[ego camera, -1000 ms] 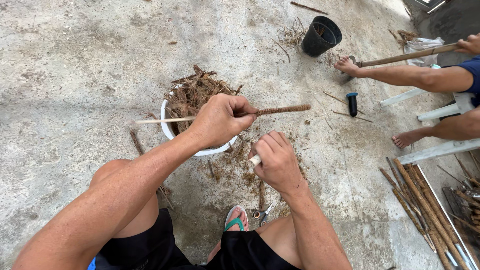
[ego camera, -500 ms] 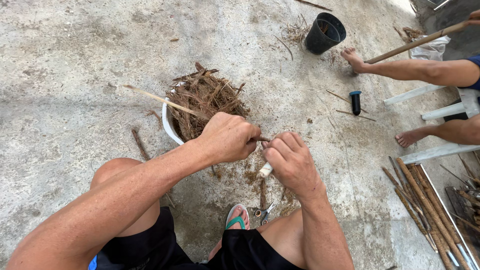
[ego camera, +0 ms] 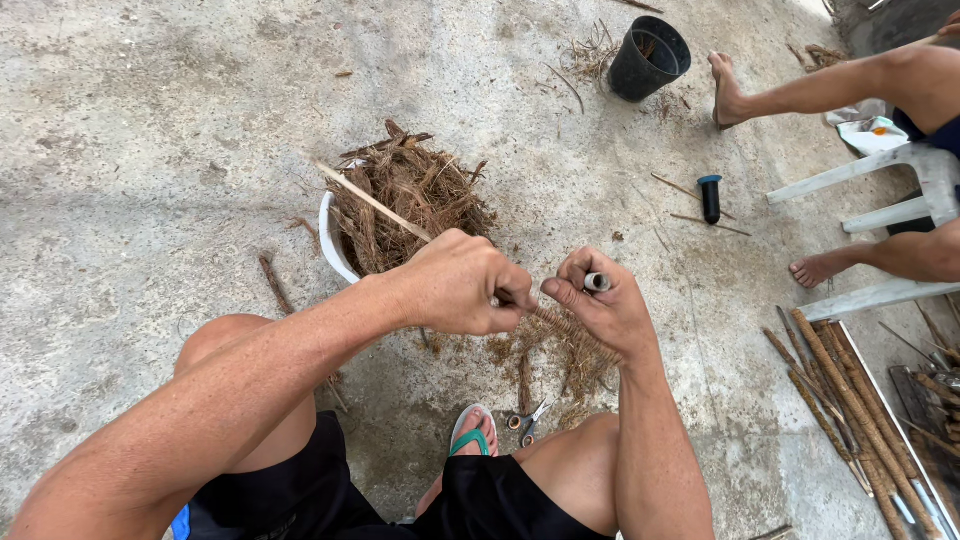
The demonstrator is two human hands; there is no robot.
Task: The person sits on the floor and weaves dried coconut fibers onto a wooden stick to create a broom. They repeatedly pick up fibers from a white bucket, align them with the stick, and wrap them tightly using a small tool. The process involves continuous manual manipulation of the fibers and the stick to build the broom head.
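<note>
Stick [ego camera: 372, 202] swung from level across the white bucket [ego camera: 330, 245] to slanting up and left, left hand [ego camera: 462, 285] drawn back from over the bucket, fingertips now meeting right hand [ego camera: 600, 305], raised and turned palm-up beside it.

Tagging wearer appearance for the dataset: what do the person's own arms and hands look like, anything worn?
Both arms are bare, no sleeves. The left hand and right hand wear no gloves; no rings, watch or wristband show. Black shorts show below the arms.

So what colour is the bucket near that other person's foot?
Black. The bucket shows clearly at the top of the head view.
</note>
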